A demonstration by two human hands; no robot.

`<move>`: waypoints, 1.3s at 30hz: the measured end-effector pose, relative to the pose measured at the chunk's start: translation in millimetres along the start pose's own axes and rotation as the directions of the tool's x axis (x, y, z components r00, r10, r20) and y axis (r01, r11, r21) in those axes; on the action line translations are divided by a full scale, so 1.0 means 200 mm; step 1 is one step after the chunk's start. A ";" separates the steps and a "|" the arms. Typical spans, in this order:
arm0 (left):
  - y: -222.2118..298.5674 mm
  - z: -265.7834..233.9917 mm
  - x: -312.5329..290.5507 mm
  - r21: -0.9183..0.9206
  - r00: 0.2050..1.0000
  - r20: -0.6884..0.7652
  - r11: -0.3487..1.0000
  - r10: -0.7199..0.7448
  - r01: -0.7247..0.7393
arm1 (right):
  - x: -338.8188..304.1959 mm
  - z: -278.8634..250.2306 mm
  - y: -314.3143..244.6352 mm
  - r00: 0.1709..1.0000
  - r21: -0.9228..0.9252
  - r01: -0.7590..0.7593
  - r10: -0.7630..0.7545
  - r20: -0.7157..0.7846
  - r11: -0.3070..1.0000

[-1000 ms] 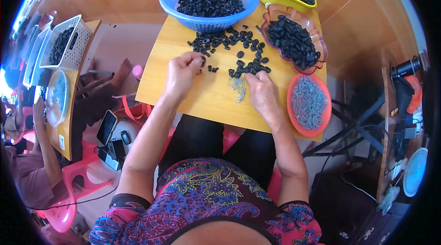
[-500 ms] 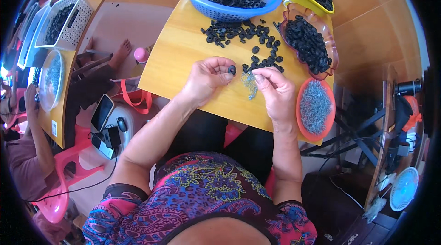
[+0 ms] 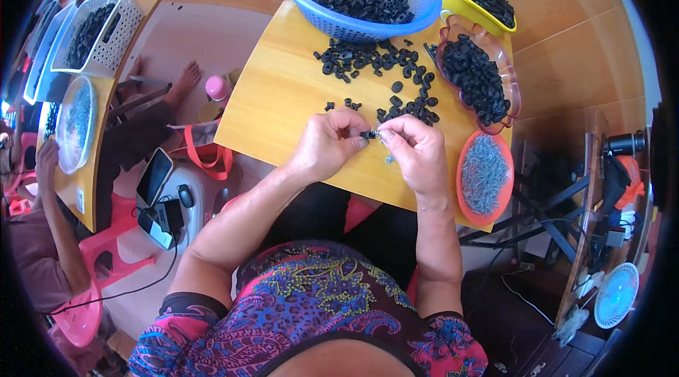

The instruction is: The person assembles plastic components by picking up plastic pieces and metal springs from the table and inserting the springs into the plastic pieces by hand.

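Note:
My left hand (image 3: pixel 329 142) pinches a small black plastic part (image 3: pixel 368 134) between thumb and fingertips, above the near part of the wooden table. Right beside it is my right hand (image 3: pixel 419 158), its thumb and forefinger closed at the part's right end. What those fingertips hold is too small to make out. Under the right fingers lie a few small silvery metal pieces (image 3: pixel 390 159), mostly hidden. Loose black plastic parts (image 3: pixel 410 109) lie scattered just beyond both hands.
A blue colander (image 3: pixel 339 20), a yellow basket (image 3: pixel 467 2) and a clear pinkish tray (image 3: pixel 513 73) hold black parts. An orange-red dish (image 3: pixel 463 193) holds silvery pieces. On the left, a person sits at another table (image 3: pixel 117 105) with a white basket (image 3: pixel 106 55).
My hands have come together; the right fingertips now meet the black part in my left hand, which has moved slightly right and nearer me. The view has shifted a little.

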State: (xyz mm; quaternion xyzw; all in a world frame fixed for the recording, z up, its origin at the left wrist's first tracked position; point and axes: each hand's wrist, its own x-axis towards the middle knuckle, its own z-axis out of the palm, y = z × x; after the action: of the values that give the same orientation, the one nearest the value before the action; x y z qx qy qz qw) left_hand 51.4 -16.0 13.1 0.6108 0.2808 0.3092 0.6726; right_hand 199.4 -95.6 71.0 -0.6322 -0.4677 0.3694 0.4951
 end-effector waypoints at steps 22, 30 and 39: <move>-0.02 0.08 -0.04 -0.110 0.995 0.009 0.989 -0.095 0.095 | -0.01 -0.01 0.07 1.000 -0.158 0.022 -0.024 -0.012 0.987; -0.03 0.08 -0.04 0.023 0.999 0.033 1.000 0.007 -0.008 | 0.00 -0.04 0.08 0.984 0.224 -0.138 0.108 0.139 0.965; 0.00 0.13 -0.08 0.048 0.993 0.108 0.998 -0.040 0.035 | -0.25 -0.25 -0.54 0.769 0.587 0.392 -0.603 0.213 0.708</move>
State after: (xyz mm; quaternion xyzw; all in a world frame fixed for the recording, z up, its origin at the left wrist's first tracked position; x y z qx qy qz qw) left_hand 60.5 -44.9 16.0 0.6369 0.2621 0.2563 0.6782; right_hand 206.6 -148.5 188.6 -0.2369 -0.5972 0.4465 0.6228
